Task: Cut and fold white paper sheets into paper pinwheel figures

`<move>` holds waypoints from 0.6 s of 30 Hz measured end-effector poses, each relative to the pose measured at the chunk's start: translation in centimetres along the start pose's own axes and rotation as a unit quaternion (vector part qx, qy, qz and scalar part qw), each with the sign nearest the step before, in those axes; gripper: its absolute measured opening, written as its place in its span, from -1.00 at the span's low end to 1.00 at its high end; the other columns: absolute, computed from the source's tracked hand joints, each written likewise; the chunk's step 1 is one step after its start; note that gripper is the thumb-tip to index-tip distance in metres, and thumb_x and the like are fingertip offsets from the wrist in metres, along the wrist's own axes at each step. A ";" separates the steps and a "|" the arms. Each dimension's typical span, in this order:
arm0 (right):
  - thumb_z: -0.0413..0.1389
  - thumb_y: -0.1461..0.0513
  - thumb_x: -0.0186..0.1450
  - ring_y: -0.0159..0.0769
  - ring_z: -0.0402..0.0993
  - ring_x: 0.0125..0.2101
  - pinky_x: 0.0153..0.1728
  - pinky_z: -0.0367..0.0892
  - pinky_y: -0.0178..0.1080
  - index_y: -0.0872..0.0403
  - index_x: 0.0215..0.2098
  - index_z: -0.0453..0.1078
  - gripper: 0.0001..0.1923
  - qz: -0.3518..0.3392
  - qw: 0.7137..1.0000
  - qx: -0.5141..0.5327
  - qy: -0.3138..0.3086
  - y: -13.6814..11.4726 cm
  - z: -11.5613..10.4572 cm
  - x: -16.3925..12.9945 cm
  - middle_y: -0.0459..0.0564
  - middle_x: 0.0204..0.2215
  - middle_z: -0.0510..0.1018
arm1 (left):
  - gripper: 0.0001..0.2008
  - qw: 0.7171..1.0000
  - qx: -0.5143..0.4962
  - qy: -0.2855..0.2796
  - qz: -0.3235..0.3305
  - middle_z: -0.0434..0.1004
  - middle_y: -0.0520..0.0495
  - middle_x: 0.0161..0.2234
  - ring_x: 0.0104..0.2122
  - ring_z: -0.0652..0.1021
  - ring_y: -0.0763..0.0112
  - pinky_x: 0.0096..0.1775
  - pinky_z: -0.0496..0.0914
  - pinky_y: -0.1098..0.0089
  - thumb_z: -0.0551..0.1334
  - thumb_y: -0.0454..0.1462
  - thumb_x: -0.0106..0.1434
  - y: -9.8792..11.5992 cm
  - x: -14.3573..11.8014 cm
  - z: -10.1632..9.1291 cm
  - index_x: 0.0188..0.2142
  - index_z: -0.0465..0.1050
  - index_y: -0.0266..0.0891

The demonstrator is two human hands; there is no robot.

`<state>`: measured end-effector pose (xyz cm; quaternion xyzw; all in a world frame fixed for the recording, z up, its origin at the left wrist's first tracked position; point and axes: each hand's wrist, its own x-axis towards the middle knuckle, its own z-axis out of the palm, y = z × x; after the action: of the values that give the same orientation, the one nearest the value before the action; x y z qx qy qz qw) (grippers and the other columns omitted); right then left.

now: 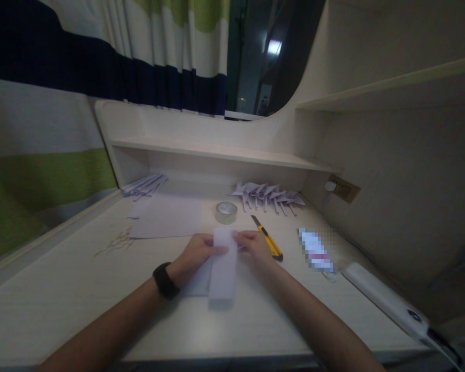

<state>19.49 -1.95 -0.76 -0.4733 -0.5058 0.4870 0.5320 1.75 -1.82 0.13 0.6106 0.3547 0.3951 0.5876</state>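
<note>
Head view: both hands meet over a folded white paper strip (223, 266) lying on the table (81, 289), near the middle of it and just in front of the person. The left hand (196, 256), with a dark band on its wrist, pinches the strip's far left edge, fingers closed onto the paper. The right hand (256, 247) holds the far right edge the same way, fingers curled narrowly onto it. A second layer of paper shows under the strip at its left side; whether it is a flap of the same sheet cannot be told.

To do this fold well, I judge that the edges should be lined up flush at the far end before any pressing, with one hand pinning the strip flat while the other runs the crease along its full length.

The strip's long axis runs away from the person, near end toward the table's front edge, far end toward the tape roll (226, 212). It lies flat, tilted very little from straight ahead.

Around it: a yellow cutter (268, 238) just beside the right hand, a loose sheet (166, 217) behind the left, folded paper figures (269, 195) by the back wall, more folded pieces (144, 185) at the back left, a white bar-shaped device (383, 297) at the right.
</note>
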 end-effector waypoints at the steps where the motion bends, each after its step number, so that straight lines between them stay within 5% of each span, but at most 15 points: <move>1: 0.26 -0.01 -0.02 -0.41 0.32 -0.65 -0.59 0.20 -0.35 0.20 -0.58 0.50 -0.61 0.010 1.000 -0.008 -0.015 -0.1 0.1 -0.1 -0.01 -0.65 0.48 | -0.79 1.000 -0.003 0.014 -0.002 0.56 -0.14 -0.45 -0.51 0.48 0.38 -0.45 0.28 0.43 0.35 -0.25 0.00 -0.1 0.0 -0.1 -0.39 0.55 -0.39; 7: 0.31 0.04 -0.10 -0.50 0.19 -0.71 -0.65 0.09 -0.38 0.19 -0.68 0.45 -0.65 0.029 0.999 -0.033 -0.024 -0.6 0.4 -0.5 -0.11 -0.76 0.37 | -0.78 0.998 -0.015 0.053 -0.021 0.56 -0.12 -0.49 -0.56 0.46 0.40 -0.50 0.28 0.44 0.36 -0.25 -0.03 0.0 0.1 -0.1 -0.39 0.56 -0.38; 18: 0.35 0.06 -0.16 -0.46 0.31 -0.68 -0.61 0.18 -0.38 0.22 -0.63 0.45 -0.63 0.101 0.987 0.045 -0.114 0.5 -0.1 0.0 -0.06 -0.69 0.47 | -0.73 0.996 -0.071 0.047 -0.038 0.58 -0.19 -0.41 -0.51 0.50 0.35 -0.47 0.33 0.42 0.37 -0.24 -0.02 -0.1 0.0 0.0 -0.34 0.55 -0.41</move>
<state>19.52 -1.88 -1.26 -0.4384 -0.4905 0.6113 0.4399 1.74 -1.82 0.06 0.5342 0.3757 0.4253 0.6266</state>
